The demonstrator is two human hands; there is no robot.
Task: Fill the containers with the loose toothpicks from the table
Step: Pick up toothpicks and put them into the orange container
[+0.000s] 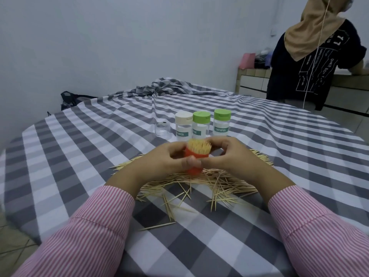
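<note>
Both forearms reach in from the near edge, wrists converging. Left hand (159,158) and right hand (225,154) are both curled around an orange toothpick container (196,156), gripping it from opposite sides, upright, above the loose toothpick pile (199,182) on the checked tabletop (259,226). A packed toothpick bundle (199,145) sticks out of its top. Three capped toothpick bottles (201,124) stand behind.

Pale matt wooden toothpicks (199,182) lie on a soft, creased checked cloth (259,148), beside glossy clear plastic containers (221,124) with smooth matt lids (222,114), a matt orange plastic holder (194,170) and striped woven sleeves (95,232)
</note>
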